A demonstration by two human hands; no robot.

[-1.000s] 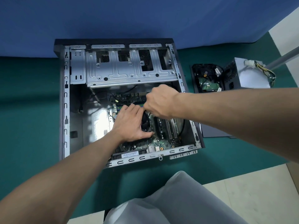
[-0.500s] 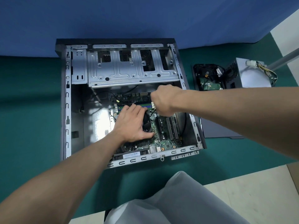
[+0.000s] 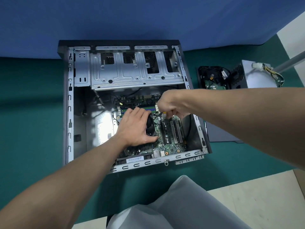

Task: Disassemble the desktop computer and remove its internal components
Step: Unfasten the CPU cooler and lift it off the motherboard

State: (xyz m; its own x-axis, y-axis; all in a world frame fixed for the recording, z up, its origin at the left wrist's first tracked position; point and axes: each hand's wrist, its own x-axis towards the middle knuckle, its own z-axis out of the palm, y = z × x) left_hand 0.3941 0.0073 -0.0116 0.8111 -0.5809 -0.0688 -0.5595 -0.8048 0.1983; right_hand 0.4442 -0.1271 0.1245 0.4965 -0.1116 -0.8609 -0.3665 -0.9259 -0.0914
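Case [image 3: 69, 113] lies open on its side on green mat [image 3: 33, 129], motherboard [image 3: 171, 146] inside. Left hand [image 3: 135, 128] lies flat on the CPU cooler fan [image 3: 151, 128], fingers straight, thumb at its near edge. Right hand [image 3: 173, 103] is curled above the expansion slots [image 3: 175, 129], pinching a yellow item [image 3: 164, 111]; can't tell what it is. Power supply [image 3: 257, 76] and hard drive [image 3: 212, 80] sit on the mat right of the case.
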